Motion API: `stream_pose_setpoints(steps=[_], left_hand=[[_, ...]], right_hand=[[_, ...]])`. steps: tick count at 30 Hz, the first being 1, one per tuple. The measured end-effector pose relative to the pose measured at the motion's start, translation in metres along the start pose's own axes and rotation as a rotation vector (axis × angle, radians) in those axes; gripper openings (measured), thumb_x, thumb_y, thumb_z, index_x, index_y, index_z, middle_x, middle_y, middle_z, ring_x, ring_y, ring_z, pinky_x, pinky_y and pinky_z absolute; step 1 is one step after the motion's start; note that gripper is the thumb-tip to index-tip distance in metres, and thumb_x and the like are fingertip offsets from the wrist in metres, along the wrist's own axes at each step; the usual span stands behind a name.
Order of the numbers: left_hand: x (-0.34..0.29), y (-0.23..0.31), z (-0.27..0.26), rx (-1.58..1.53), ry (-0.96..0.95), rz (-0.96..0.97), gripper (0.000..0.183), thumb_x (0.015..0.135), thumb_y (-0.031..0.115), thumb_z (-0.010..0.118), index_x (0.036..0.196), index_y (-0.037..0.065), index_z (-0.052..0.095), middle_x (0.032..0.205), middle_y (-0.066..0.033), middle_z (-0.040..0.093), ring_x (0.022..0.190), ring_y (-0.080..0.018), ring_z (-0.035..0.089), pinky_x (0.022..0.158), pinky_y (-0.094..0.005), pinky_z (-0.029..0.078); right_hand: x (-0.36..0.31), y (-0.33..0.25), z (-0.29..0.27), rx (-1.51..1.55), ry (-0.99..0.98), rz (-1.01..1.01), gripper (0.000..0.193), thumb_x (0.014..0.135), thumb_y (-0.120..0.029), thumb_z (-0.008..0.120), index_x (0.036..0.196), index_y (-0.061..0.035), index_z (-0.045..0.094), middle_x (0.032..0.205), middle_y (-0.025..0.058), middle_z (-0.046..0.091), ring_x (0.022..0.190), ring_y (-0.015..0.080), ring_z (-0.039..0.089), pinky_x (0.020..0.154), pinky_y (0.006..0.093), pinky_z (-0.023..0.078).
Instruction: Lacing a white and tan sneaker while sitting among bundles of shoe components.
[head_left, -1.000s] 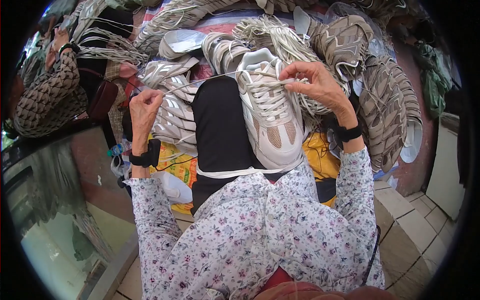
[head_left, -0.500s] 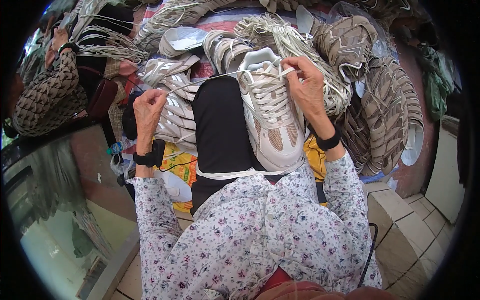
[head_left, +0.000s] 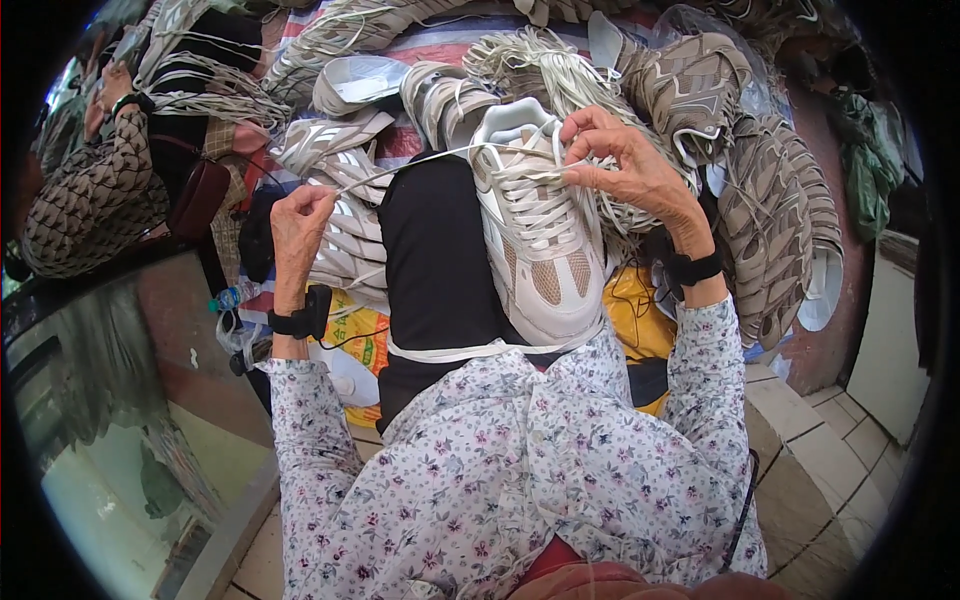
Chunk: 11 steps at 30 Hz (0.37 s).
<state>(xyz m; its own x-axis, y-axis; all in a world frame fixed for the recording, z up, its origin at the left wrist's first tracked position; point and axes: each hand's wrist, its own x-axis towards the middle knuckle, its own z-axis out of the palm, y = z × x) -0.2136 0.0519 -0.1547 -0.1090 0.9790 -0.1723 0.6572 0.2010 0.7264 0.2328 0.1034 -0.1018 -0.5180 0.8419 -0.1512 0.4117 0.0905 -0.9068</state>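
A white-and-beige sneaker [head_left: 545, 215] stands on my lap, its toe toward me and its heel away. White laces [head_left: 538, 205] criss-cross its front. My left hand [head_left: 300, 225] is closed in a pinch on a shoelace end, left of the shoe. That lace [head_left: 425, 158] runs taut from my fingers across a black-covered block [head_left: 440, 250] to the top eyelets. At the right side of the shoe's upper opening is my right hand [head_left: 635, 170]. Its thumb and fingers curl around lace at the top eyelets; the exact grip is partly hidden.
Stacked unlaced shoe uppers [head_left: 770, 220] lie on the right, with more uppers [head_left: 345, 235] left of the block. A bundle of loose pale laces [head_left: 560, 75] is behind the shoe. Another person's patterned sleeve [head_left: 100, 200] shows at far left. A glass-topped table [head_left: 130, 400] stands at left.
My right hand has shifted slightly right, its wrist swinging outward and its fingers spreading more at the top eyelets. My left hand stays nearly still, with the lace taut.
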Motion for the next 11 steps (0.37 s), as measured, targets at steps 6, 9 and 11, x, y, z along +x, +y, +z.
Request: stream_pose_setpoints(steps=[6, 9, 11], left_hand=[[-0.002, 0.001, -0.006, -0.006, 0.058, 0.036, 0.015, 0.091, 0.011, 0.072, 0.097, -0.003, 0.074, 0.079, -0.0002, 0.069, 0.073, -0.0049, 0.058, 0.067, -0.0215, 0.046], [0.001, 0.002, -0.019, 0.094, 0.133, 0.066, 0.012, 0.091, 0.009, 0.07, 0.096, -0.001, 0.075, 0.079, -0.0012, 0.069, 0.073, -0.0051, 0.059, 0.066, -0.0219, 0.047], [0.002, 0.002, -0.031, 0.16, 0.163, 0.103, 0.012, 0.092, 0.01, 0.07, 0.097, 0.001, 0.076, 0.079, -0.0029, 0.07, 0.074, -0.0058, 0.06, 0.068, -0.0229, 0.049]], right_hand=[[0.001, 0.012, -0.001, 0.29, 0.014, 0.098, 0.019, 0.089, -0.023, 0.076, 0.087, -0.0058, 0.07, 0.119, 0.0026, 0.057, 0.102, 0.0141, 0.055, 0.086, 0.0317, 0.047], [0.0, 0.018, 0.0, 0.284, 0.069, 0.097, 0.019, 0.09, -0.023, 0.075, 0.087, -0.0054, 0.07, 0.119, 0.0032, 0.056, 0.103, 0.0138, 0.055, 0.087, 0.0324, 0.049], [0.002, 0.022, 0.005, 0.267, 0.09, 0.081, 0.019, 0.09, -0.024, 0.076, 0.087, -0.0057, 0.071, 0.12, 0.0039, 0.056, 0.106, 0.0152, 0.056, 0.094, 0.0346, 0.049]])
